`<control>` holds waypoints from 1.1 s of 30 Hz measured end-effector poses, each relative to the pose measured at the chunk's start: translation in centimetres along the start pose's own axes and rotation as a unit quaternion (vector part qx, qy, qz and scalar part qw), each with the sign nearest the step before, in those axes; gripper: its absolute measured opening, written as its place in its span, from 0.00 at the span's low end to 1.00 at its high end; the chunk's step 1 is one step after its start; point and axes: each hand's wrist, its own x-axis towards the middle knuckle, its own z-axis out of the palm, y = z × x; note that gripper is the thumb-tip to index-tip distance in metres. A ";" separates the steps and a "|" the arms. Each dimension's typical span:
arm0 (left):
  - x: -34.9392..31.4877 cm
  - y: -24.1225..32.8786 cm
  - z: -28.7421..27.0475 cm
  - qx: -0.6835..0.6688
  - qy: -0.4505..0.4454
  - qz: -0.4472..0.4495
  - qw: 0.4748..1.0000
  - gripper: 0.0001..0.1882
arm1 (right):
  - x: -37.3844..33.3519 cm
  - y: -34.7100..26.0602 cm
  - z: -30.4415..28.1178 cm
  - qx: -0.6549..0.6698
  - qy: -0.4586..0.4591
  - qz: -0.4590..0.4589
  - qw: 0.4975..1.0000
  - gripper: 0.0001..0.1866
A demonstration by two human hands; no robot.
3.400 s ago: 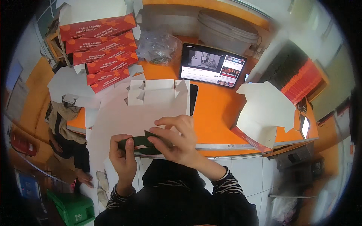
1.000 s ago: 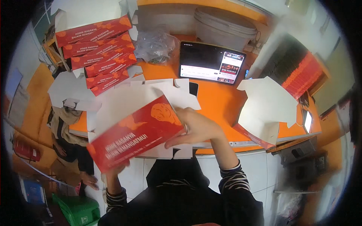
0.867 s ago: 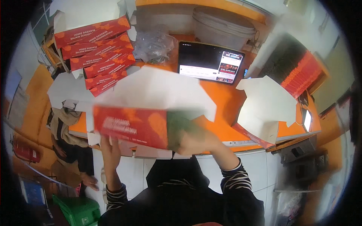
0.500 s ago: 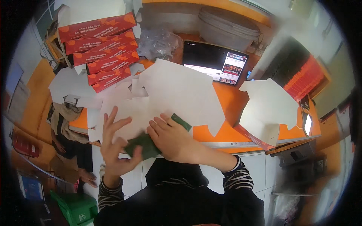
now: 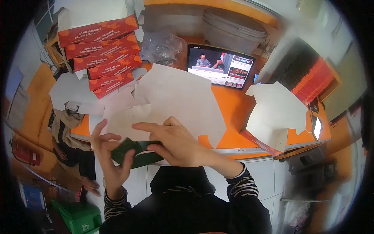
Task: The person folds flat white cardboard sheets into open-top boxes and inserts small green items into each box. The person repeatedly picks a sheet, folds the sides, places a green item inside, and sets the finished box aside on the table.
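Observation:
A large white card sheet (image 5: 175, 95) lies at the table's near edge, and a dark green flap (image 5: 134, 158) shows along its near left side. My left hand (image 5: 113, 160) holds the left end of the flap, its thumb in front and its fingers behind. My right hand (image 5: 177, 146) is at the flap's right part with the thumb on it. The right index finger stretches left over the white card. Where the flap joins the sheet is partly hidden by my hands.
Several red-sided white boxes (image 5: 99, 33) stand stacked at the far left. A tablet (image 5: 218, 76) playing a video lies behind the sheet. Right of it are a partly folded white box (image 5: 276, 113), a stack of flat red and black cards (image 5: 313, 80) and a lit phone (image 5: 317, 128).
My right hand has gone from lying flat on the green flap to raised, with thumb and index apart. My left hand has moved slightly left. The white sheet has shifted left.

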 end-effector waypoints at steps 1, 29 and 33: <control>0.1 0.1 -0.2 0.001 -0.069 0.012 0.998 0.12 | 0.2 -0.2 0.1 -0.012 0.000 -0.015 1.000 0.28; -2.0 -1.2 -0.4 -0.192 0.071 -0.130 0.970 0.19 | -1.8 0.8 2.1 -0.049 0.325 0.025 0.944 0.16; -1.7 -0.6 -0.2 -0.193 0.011 -0.037 0.980 0.16 | -1.5 -0.3 2.3 -0.108 0.244 -0.045 0.963 0.19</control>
